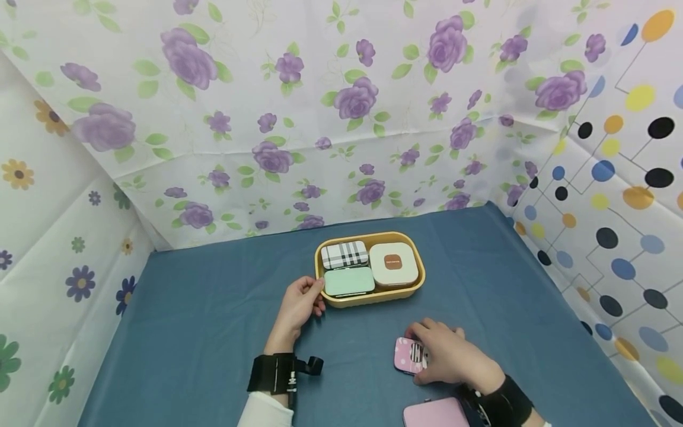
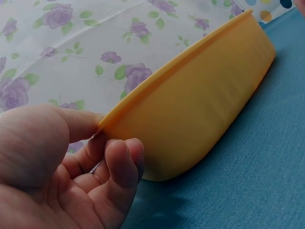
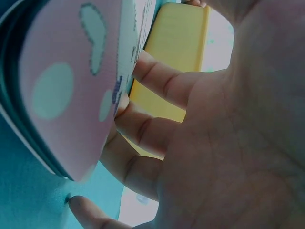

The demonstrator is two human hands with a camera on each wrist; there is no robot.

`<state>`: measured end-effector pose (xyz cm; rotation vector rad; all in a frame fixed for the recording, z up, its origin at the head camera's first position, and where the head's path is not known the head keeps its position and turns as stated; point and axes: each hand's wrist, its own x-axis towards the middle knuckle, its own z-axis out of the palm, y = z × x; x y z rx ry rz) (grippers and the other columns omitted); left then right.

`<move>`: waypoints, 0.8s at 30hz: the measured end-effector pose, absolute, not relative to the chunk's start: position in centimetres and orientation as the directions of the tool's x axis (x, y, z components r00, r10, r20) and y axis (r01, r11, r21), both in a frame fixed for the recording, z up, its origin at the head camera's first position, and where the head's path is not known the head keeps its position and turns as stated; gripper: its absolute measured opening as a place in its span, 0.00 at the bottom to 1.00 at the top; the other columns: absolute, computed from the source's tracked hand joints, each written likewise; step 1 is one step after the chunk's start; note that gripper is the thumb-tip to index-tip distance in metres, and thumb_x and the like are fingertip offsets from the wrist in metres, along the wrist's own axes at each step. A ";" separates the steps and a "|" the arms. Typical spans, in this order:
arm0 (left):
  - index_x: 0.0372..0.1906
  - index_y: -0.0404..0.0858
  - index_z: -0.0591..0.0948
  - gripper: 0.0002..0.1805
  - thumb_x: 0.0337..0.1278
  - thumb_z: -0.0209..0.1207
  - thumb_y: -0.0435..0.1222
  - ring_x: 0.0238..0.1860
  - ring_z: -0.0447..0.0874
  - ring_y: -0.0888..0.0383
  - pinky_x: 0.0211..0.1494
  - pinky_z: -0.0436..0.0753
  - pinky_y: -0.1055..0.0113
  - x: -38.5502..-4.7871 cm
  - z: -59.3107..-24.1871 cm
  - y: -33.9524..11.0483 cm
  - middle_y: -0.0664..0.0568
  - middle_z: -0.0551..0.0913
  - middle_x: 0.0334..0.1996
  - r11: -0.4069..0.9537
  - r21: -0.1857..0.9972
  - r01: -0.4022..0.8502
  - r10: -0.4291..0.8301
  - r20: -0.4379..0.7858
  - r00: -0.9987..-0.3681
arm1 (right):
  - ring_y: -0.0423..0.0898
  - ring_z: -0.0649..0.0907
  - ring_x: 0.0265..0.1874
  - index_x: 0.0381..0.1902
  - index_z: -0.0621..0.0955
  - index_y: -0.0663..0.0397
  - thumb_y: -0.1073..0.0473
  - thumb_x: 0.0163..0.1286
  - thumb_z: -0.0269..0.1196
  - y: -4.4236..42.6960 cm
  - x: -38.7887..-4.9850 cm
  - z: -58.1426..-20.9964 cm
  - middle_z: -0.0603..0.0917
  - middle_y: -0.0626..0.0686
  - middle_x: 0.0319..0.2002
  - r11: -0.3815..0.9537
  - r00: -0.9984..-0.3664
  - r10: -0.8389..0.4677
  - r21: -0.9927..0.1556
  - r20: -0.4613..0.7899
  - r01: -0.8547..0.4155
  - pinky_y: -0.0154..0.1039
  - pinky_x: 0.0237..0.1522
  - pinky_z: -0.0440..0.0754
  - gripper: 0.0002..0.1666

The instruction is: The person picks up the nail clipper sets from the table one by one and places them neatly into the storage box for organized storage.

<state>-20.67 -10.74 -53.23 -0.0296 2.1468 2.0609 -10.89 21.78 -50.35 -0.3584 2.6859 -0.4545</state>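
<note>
A yellow basket (image 1: 347, 301) stands on the blue cloth, holding a plaid case (image 1: 345, 255), a mint-green case (image 1: 349, 281) and a cream square case (image 1: 393, 264) with a brown label. My left hand (image 1: 300, 305) pinches the basket's left rim between thumb and fingers; in the left wrist view the hand (image 2: 71, 162) is at the end of the yellow wall (image 2: 190, 105). My right hand (image 1: 445, 353) grips a small pink case (image 1: 408, 356) with white dots and a striped figure. Its fingers (image 3: 147, 129) reach along the pink case (image 3: 62, 86) in the right wrist view.
A larger plain pink case (image 1: 434, 413) lies at the front edge of the head view, partly behind the right wrist strap (image 1: 504, 403). Floral cloth (image 1: 320, 118) hangs behind the table, with patterned cloths on the left and right.
</note>
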 end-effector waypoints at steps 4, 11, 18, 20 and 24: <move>0.42 0.34 0.81 0.17 0.81 0.60 0.46 0.22 0.80 0.55 0.27 0.83 0.61 -20.7 -53.5 -10.8 0.45 0.81 0.27 0.050 0.992 -0.118 0.106 -0.123 -0.987 | 0.45 0.77 0.49 0.55 0.83 0.35 0.41 0.42 0.87 21.9 -11.0 -50.3 0.78 0.40 0.48 0.915 -0.890 -0.315 -0.356 -0.330 -0.192 0.62 0.47 0.72 0.40; 0.43 0.34 0.81 0.18 0.80 0.61 0.47 0.22 0.80 0.55 0.27 0.83 0.61 -20.7 -53.4 -10.9 0.45 0.81 0.26 0.054 0.991 -0.123 0.095 -0.128 -0.987 | 0.46 0.78 0.50 0.56 0.84 0.37 0.43 0.44 0.88 22.2 -11.3 -50.2 0.80 0.43 0.50 0.916 -0.900 -0.303 -0.356 -0.314 -0.184 0.65 0.50 0.76 0.40; 0.42 0.33 0.81 0.18 0.80 0.61 0.47 0.22 0.80 0.55 0.27 0.83 0.62 -20.8 -53.3 -10.9 0.45 0.81 0.27 0.057 0.991 -0.125 0.099 -0.130 -0.987 | 0.47 0.79 0.48 0.57 0.84 0.42 0.46 0.46 0.87 22.7 -11.6 -49.9 0.80 0.46 0.50 0.907 -0.901 -0.321 -0.368 -0.292 -0.203 0.61 0.53 0.80 0.40; 0.42 0.33 0.80 0.18 0.81 0.61 0.46 0.22 0.80 0.55 0.27 0.83 0.62 -20.8 -53.3 -10.9 0.45 0.81 0.27 0.058 0.991 -0.124 0.099 -0.129 -0.987 | 0.46 0.78 0.47 0.57 0.84 0.44 0.48 0.47 0.87 22.9 -11.6 -49.9 0.80 0.46 0.50 0.899 -0.899 -0.337 -0.379 -0.279 -0.220 0.58 0.53 0.81 0.39; 0.42 0.33 0.81 0.18 0.80 0.61 0.46 0.22 0.80 0.55 0.27 0.83 0.62 -20.8 -53.3 -10.9 0.45 0.81 0.27 0.053 0.991 -0.126 0.102 -0.131 -0.986 | 0.46 0.78 0.47 0.57 0.84 0.46 0.48 0.47 0.86 23.1 -11.6 -49.8 0.80 0.46 0.50 0.885 -0.894 -0.362 -0.399 -0.264 -0.241 0.53 0.54 0.80 0.39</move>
